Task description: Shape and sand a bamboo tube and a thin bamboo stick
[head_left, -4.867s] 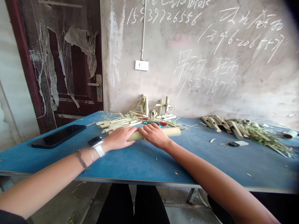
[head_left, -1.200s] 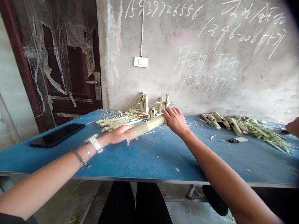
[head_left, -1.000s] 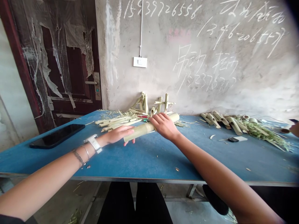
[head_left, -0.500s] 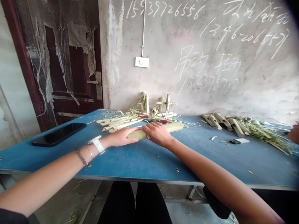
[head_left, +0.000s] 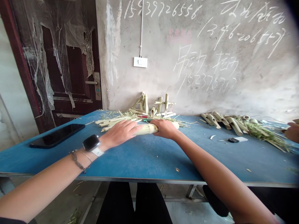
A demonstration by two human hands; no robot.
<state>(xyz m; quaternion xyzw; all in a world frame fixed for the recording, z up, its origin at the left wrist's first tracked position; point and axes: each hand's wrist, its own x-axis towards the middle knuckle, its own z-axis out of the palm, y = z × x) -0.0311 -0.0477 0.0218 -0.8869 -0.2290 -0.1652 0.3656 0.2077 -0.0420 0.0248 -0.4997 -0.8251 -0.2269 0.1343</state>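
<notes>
A thick pale green bamboo piece lies crosswise between my hands above the blue table. My left hand is wrapped over its left end, back of the hand upward. Around its right part my right hand is closed, with the piece's right end showing past the hand. Just behind, thin bamboo strips lie in a pile, with a red and green tool partly hidden beyond the bamboo piece.
A black phone lies at the left. Upright bamboo constructions stand by the wall. At right are cut bamboo tubes, leafy scraps and a small black-and-white object. Another person's hand shows at the right edge.
My left hand has turned over from beside the bamboo's end to on top of it, bringing the watch face into view. My right hand has shifted its hold around the piece.
</notes>
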